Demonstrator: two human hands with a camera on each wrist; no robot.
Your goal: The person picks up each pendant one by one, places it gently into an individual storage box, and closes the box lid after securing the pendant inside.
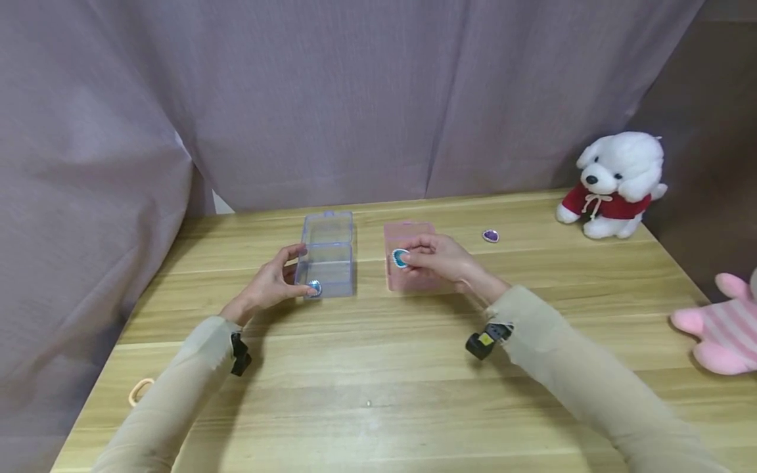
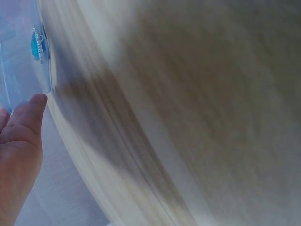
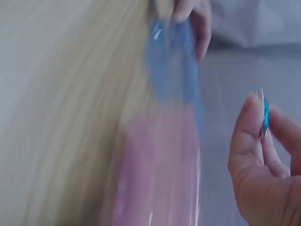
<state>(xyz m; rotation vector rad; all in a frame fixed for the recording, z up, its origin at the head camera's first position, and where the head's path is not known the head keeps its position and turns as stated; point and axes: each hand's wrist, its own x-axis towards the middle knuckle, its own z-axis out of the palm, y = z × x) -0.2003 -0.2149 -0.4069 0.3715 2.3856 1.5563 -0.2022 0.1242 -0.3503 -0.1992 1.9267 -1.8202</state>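
My left hand [image 1: 274,280] grips the left side of a clear, purple-tinted plastic box [image 1: 353,279], its thumb at the front left corner. The box's lid stands open toward the back. Inside, near that corner, lies a light-blue gem [image 1: 315,287] with a silvery edge; the left wrist view shows this gem [image 2: 36,44] apart from the thumb. Between thumb and fingers, my right hand [image 1: 440,261] pinches a teal gem [image 1: 400,258] with a silver rim. It is held over a pink clear plastic box [image 1: 408,281], also with its lid open, and partly covers that box.
A purple gem [image 1: 490,235] lies on the wooden table [image 1: 331,381] to the right of the pink box. At the back right sits a white plush dog [image 1: 618,184] in red. A pink striped plush toy [image 1: 724,332] is at the right edge. A beige ring-shaped band [image 1: 139,390] lies front left.
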